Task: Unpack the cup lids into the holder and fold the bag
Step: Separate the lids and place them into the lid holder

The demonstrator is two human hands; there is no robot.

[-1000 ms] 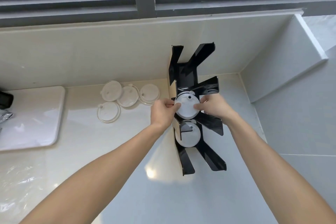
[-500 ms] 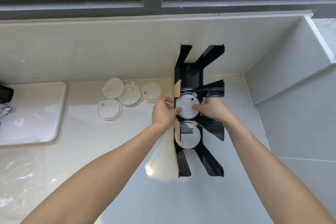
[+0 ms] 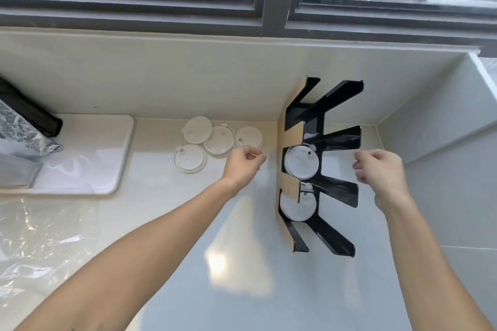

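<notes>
A black slotted lid holder (image 3: 337,140) stands on the counter near the right corner. A white cup lid (image 3: 300,162) sits in its middle slot and another lid (image 3: 297,205) in the slot below. Several clear lids (image 3: 212,140) lie loose on the counter to the left of the holder. My left hand (image 3: 243,162) hovers just left of the holder, fingers loosely curled, holding nothing. My right hand (image 3: 379,170) hangs at the holder's right side, fingers curled and apart, empty. The clear plastic bag (image 3: 40,236) lies crumpled at the left edge.
A white tray (image 3: 91,153) lies at the left with a silver foil pouch (image 3: 18,137) and a black object (image 3: 29,110) on it. A tiled backsplash and window frame run behind. A white wall ledge (image 3: 441,126) closes the right side.
Both hands let go of the lid, which now rests in the middle slot, and pulled apart to either side of the holder. The camera view shifted left.
</notes>
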